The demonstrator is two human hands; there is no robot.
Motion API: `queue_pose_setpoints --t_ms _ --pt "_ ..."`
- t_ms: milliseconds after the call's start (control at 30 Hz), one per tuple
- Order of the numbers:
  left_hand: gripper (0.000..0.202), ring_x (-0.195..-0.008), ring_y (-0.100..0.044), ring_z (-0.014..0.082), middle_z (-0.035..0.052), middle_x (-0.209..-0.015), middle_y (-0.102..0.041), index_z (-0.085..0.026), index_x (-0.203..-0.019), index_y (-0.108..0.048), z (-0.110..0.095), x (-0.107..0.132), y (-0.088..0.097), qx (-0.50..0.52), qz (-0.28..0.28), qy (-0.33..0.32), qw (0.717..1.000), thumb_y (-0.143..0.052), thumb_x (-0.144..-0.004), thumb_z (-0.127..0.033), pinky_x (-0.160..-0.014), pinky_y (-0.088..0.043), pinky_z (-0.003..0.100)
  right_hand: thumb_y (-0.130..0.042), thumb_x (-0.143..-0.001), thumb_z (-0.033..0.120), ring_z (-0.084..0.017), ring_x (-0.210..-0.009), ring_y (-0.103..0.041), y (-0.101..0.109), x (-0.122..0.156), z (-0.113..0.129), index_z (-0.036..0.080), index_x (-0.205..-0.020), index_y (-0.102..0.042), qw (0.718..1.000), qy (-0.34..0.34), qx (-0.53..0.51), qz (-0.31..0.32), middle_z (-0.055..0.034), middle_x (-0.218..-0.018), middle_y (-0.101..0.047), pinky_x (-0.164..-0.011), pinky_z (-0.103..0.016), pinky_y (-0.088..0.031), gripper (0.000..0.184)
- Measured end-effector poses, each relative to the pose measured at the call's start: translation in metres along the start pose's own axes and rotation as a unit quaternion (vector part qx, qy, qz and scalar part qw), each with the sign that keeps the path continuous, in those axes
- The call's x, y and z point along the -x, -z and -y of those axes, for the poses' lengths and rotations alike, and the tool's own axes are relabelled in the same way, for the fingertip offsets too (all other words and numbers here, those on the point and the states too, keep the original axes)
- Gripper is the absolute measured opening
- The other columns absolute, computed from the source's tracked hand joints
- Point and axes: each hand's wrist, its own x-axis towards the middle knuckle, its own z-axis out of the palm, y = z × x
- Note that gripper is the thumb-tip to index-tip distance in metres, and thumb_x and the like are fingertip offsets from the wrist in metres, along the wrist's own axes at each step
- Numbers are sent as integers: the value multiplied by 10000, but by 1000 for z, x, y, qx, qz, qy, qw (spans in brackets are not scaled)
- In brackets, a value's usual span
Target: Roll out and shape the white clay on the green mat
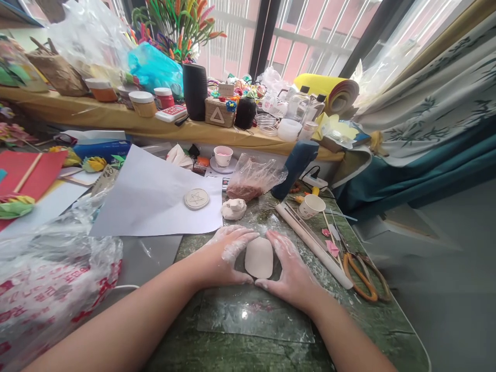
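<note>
A flat, rounded slab of pale clay (259, 258) lies on a clear sheet (256, 323) over the green table. My left hand (228, 256) curves around its left side, fingertips at the far edge and thumb at the near edge. From the other side my right hand (289, 268) does the same, so both hands frame the slab. White clay residue coats the fingers. Dark gaps show between the palms and the slab's sides. Just beyond the hands sits a lump of white clay (233, 209). A clay disc with a star mark (196, 199) rests on white paper (155, 201).
To the right lie a rolling pin (313, 245), orange-handled scissors (360, 276) and a paper cup (311, 206). A bag of brown clay (251, 181) and a dark blue cylinder (294, 168) stand behind. Crumpled plastic (58, 279) covers the left. Jars and bottles line the sill (155, 126).
</note>
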Motion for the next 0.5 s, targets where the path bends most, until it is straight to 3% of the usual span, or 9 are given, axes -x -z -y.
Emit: queue_pose_setpoints --t_ms 100,233,367,500 --pt "886 -1371 -462 444 121 -1455 -588 -309 -1443 -565 1 1 -4 -77 32 17 996 -912 -645 -472 -1161 -274 569 -759 -779 548 -350 -1554 -187 -1 0 -1 243 -1626 -200 1000 -3 -2 -2 -139 -1665 -284 -1255 -582 -183 1060" --pt "854 -1371 -459 396 100 -1432 -597 -280 -1478 -489 -1 -3 -5 -167 98 38 980 -840 -733 -509 -1145 -310 560 -757 -790 548 -348 -1548 -212 -1 1 0 248 -1620 -235 1000 -5 -8 -4 -130 -1651 -320 -1258 -584 -191 1025" --pt "882 -1308 -522 358 96 -1406 -601 -264 -1461 -489 -2 -9 -1 -178 112 34 977 -863 -701 -512 -1121 -381 505 -788 -765 547 -349 -1547 -214 0 0 1 243 -1612 -261 1000 7 -18 1 -127 -1647 -330 -1263 -579 -187 1043" --pt "1063 -1414 -432 386 116 -1545 -486 -280 -1531 -415 -2 -14 5 -188 142 32 971 -915 -620 -501 -1172 -340 535 -793 -768 545 -350 -1542 -226 3 1 0 237 -1607 -274 999 -4 -52 -14 -139 -1639 -338 -1254 -583 -211 1034"
